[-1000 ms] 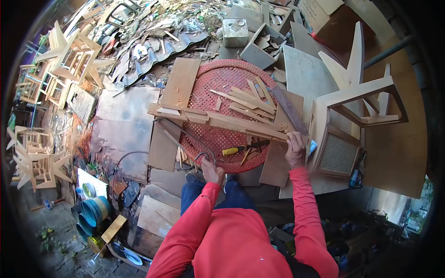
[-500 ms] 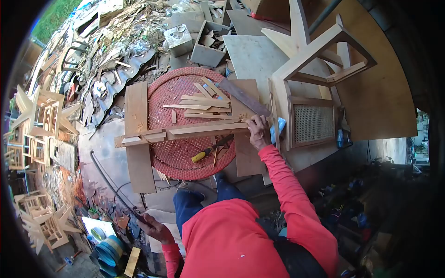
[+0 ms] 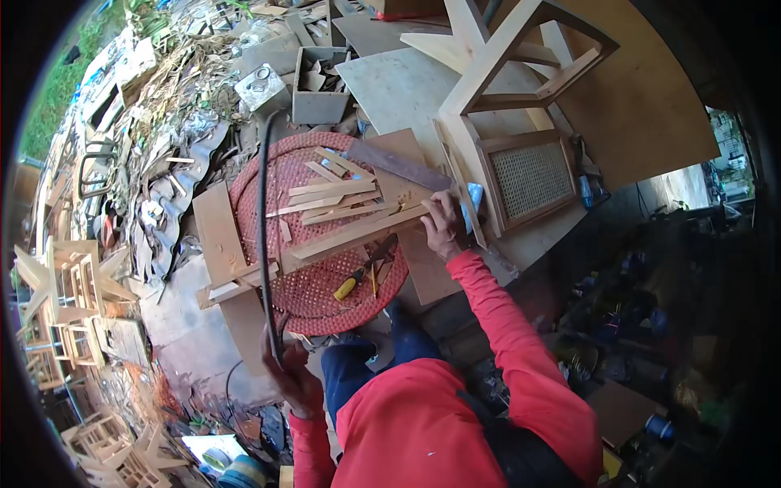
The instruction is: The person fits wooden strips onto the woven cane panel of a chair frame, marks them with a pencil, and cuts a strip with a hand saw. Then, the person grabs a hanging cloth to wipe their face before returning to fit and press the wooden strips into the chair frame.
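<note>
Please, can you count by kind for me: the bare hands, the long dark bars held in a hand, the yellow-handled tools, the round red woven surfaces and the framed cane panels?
Bare hands (left hand, right hand): 2
Long dark bar: 1
Yellow-handled tool: 1
Round red woven surface: 1
Framed cane panel: 1
Total: 6

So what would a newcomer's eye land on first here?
Probably the big round red woven piece in the middle, wood strips scattered across it. Next, the long dark tool in the left hand, crossing in front of its left side. Then the pale wooden frame with a woven panel, upper right.
</note>
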Motion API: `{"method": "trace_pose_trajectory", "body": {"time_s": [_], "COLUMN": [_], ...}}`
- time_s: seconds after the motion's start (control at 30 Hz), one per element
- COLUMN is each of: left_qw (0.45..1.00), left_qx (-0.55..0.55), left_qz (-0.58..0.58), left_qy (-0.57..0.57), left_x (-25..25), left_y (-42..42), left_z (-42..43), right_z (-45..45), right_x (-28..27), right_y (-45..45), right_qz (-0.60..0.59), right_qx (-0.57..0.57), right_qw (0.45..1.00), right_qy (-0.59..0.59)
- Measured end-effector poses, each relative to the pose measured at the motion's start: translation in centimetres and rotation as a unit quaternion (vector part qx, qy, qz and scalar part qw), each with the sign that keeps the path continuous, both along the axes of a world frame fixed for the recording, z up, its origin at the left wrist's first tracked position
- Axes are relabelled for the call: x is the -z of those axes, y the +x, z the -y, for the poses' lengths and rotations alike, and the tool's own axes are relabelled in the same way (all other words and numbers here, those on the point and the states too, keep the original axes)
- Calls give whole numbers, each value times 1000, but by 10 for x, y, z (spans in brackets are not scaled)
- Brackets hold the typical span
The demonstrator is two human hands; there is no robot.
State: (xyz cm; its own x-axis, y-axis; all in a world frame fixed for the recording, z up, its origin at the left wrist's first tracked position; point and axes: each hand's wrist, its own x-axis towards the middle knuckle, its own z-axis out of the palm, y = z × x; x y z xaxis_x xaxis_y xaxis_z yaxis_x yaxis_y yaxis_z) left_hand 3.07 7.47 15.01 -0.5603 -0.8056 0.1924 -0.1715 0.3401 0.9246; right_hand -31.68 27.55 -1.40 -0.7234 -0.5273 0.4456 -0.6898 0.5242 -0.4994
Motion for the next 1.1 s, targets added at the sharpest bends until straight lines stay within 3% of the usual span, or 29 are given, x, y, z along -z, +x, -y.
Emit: {"method": "trace_pose_trajectory", "body": {"time_s": [0.1, 0.17, 0.2, 0.27, 0.43, 0.53, 0.57, 0.7, 0.8, 0.9, 1.0, 1.1], "left_qw": [996, 978, 977, 956, 950, 953, 954, 945, 944, 947, 944, 941], "left_qx": [90, 164, 175, 211, 223, 241, 244, 264, 272, 283, 290, 293], "left_qz": [15, 30, 49, 43, 99, 102, 100, 127, 139, 117, 121, 128], "left_qy": [4, 126, 112, 201, 193, 152, 145, 147, 125, 100, 100, 109], "left_x": [10, 20, 22, 31, 77, 90, 92, 84, 80, 81, 75, 72], "left_y": [-36, -51, -59, -70, -96, -109, -111, -114, -115, -115, -114, -117], "left_z": [13, 21, 22, 24, 21, 23, 22, 19, 18, 21, 21, 21], "right_z": [12, 24, 30, 33, 55, 63, 72, 82, 87, 80, 63, 64], "right_x": [4, 11, 11, 13, 9, 25, 29, 0, 23, -18, 36, 48], "right_y": [17, 23, 25, 33, 49, 62, 56, 65, 62, 64, 50, 41], "right_qz": [-30, -37, -42, -37, -54, 257, 255, 477, 274, 20, 47, 60], "right_qx": [-29, -24, -21, 23, 135, 296, 314, 315, 343, 211, 106, 94], "right_qw": [999, 999, 999, 999, 986, 888, 853, 744, 855, 969, 987, 980], "right_qy": [20, 1, -10, 1, -85, -241, -329, -347, -276, -131, -110, -164]}}
